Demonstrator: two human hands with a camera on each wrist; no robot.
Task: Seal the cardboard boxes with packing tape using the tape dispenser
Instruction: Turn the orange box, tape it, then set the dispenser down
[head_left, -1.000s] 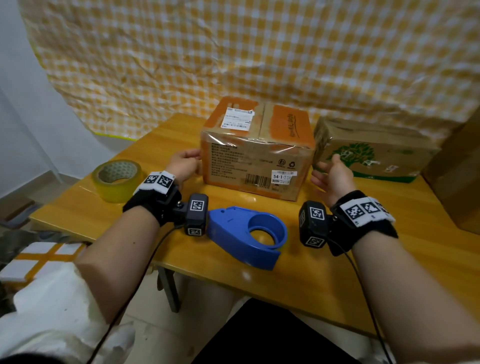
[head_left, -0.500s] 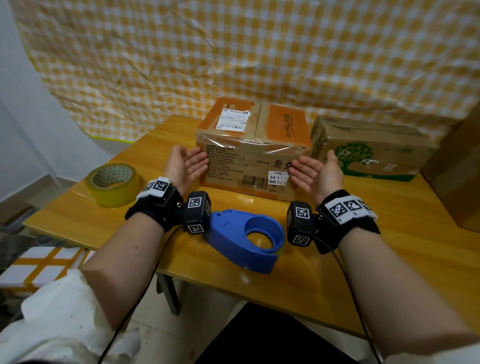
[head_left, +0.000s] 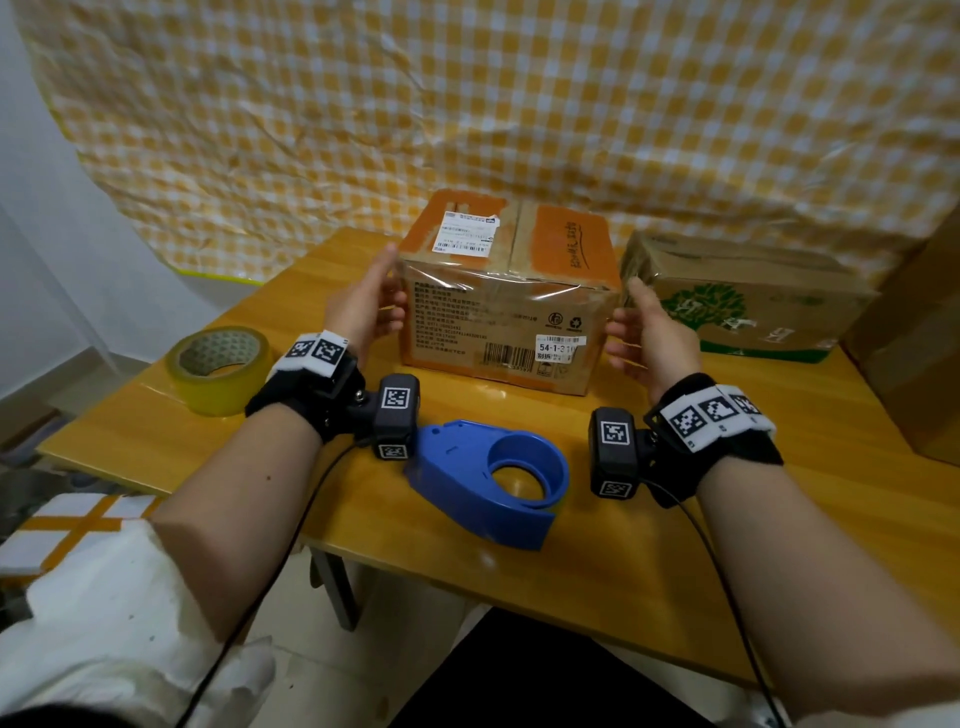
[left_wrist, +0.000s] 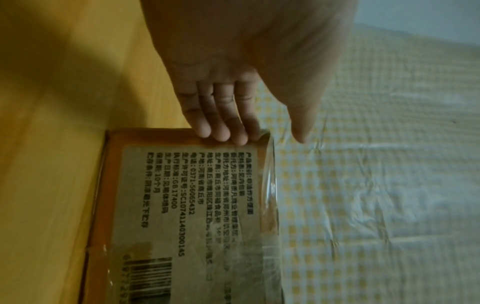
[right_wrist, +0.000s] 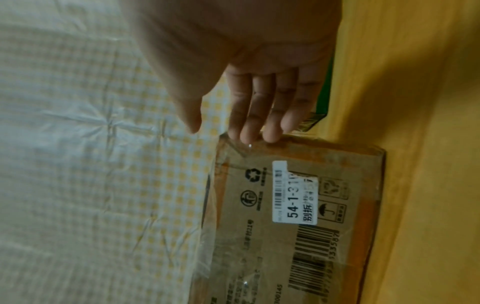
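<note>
An orange-and-brown cardboard box (head_left: 506, 291) with clear tape over its front and top stands in the middle of the wooden table (head_left: 779, 509). My left hand (head_left: 363, 306) is at its left side, straight fingers (left_wrist: 223, 127) touching the front left edge. My right hand (head_left: 644, 332) is at its right side, straight fingers (right_wrist: 259, 123) at the front right edge of the box (right_wrist: 293, 205). A blue tape dispenser (head_left: 488, 480) with no roll in it lies on the table between my wrists. A yellowish tape roll (head_left: 221, 366) sits at the left.
A second cardboard box (head_left: 743, 301) with a green tree print stands right behind my right hand. A large brown carton (head_left: 919, 353) fills the table's right edge. A yellow checked plastic sheet (head_left: 467, 104) hangs behind the table. The table's near edge runs just below the dispenser.
Both hands were spread palm-up in front of the box half a second ago. They have since turned inward and gone to the box's left and right sides.
</note>
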